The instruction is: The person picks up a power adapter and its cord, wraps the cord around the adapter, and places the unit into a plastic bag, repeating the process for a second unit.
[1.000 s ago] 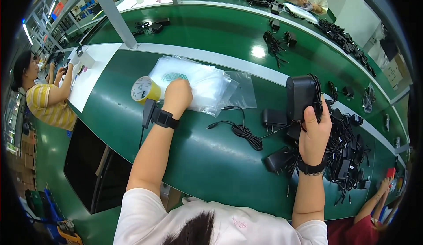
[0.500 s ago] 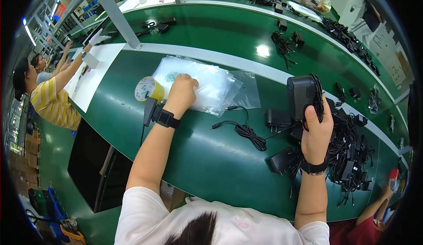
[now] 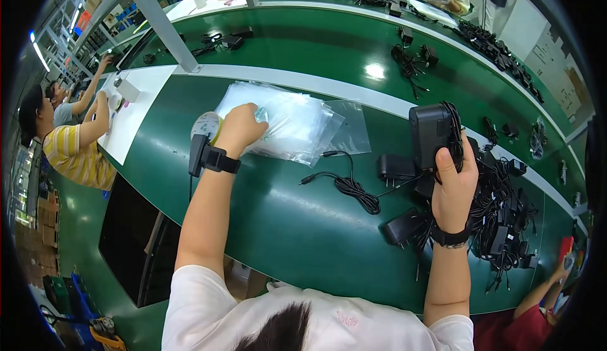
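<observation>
My right hand (image 3: pixel 454 190) is closed around a black power adapter (image 3: pixel 427 135), raised above the bench with its cord bundled against its side. Over a stack of clear plastic bags (image 3: pixel 294 127), my left hand (image 3: pixel 240 127) has its fingers curled, pinching the top bag near its greenish print; the fingertips are partly hidden. A roll of tape (image 3: pixel 207 123) with a yellow rim stands beside that wrist, partly covered. Between my hands lies a coiled black cord (image 3: pixel 357 193) running to another adapter (image 3: pixel 396 168). A further adapter (image 3: pixel 404 226) sits by my right wrist.
A tangled heap of adapters and cords (image 3: pixel 502 218) covers the bench's right side. A pale raised strip (image 3: pixel 303 82) crosses behind the bags, with a metal post (image 3: pixel 158 22) at left. Co-workers sit at left, far right and across; a person's hand (image 3: pixel 561 269) shows at lower right.
My left hand has moved left and slightly nearer the tape roll, fingers still on the bags. The right hand holds the adapter nearly still. At left, a co-worker's outstretched arm has drawn back.
</observation>
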A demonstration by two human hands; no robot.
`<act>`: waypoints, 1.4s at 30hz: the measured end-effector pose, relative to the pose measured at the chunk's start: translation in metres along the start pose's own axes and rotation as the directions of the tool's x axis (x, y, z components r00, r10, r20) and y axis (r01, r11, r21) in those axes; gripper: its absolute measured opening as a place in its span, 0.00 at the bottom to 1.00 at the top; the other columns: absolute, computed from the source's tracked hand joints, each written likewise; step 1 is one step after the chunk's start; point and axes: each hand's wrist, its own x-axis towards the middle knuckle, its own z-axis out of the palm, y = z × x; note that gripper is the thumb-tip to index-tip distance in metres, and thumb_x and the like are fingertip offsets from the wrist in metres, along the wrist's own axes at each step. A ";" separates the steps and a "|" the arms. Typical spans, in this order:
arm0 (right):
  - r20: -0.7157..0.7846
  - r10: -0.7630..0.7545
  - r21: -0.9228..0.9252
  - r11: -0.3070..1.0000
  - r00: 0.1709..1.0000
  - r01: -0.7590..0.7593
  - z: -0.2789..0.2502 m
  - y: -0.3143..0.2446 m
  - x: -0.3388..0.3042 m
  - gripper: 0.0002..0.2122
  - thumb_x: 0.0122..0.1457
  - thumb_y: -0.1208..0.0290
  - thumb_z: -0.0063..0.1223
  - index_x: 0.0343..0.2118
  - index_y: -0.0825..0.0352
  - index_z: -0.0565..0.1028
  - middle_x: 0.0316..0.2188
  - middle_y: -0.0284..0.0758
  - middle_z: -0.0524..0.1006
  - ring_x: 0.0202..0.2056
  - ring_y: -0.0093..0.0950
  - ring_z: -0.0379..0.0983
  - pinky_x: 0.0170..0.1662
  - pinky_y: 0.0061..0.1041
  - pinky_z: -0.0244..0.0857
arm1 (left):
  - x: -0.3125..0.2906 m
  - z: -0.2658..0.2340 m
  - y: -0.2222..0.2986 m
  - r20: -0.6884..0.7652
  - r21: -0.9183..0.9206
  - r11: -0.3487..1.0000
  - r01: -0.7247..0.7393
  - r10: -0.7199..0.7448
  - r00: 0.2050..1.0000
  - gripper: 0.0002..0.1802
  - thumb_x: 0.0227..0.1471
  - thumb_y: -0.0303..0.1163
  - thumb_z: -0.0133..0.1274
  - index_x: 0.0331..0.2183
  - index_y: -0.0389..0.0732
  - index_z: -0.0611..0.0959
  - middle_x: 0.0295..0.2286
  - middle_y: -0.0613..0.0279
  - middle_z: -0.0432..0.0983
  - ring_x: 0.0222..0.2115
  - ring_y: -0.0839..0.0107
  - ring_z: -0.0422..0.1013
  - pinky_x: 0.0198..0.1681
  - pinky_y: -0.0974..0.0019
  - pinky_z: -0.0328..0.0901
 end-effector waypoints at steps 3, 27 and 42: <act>0.017 -0.003 0.008 1.000 1.000 0.003 0.003 -0.001 -0.001 0.28 0.53 0.69 0.55 0.53 0.76 0.58 0.42 0.36 0.70 0.39 0.22 0.68 0.43 0.20 0.63 | 0.001 0.002 0.001 0.141 0.227 0.972 -0.053 0.022 0.990 0.19 0.34 0.33 0.53 0.31 0.32 0.80 0.27 0.41 0.74 0.31 0.49 0.71 0.37 0.58 0.66; 0.296 0.442 0.490 0.691 0.846 -0.532 0.021 -0.004 -0.018 0.13 0.59 0.65 0.44 0.40 0.70 0.67 0.27 0.36 0.73 0.34 0.30 0.72 0.42 0.43 0.69 | -0.080 0.014 0.096 0.335 -0.800 0.555 0.227 0.099 0.937 0.19 0.38 0.29 0.62 0.10 0.41 0.67 0.11 0.66 0.69 0.13 0.80 0.65 0.15 0.75 0.59; 0.133 0.267 0.482 0.824 0.954 -0.298 -0.004 0.002 -0.026 0.13 0.59 0.65 0.43 0.42 0.68 0.67 0.33 0.35 0.74 0.37 0.25 0.71 0.48 0.43 0.64 | -0.099 0.040 0.157 -0.161 -0.542 0.761 -0.356 0.321 0.933 0.17 0.50 0.33 0.51 0.15 0.35 0.69 0.14 0.54 0.64 0.16 0.58 0.62 0.20 0.60 0.56</act>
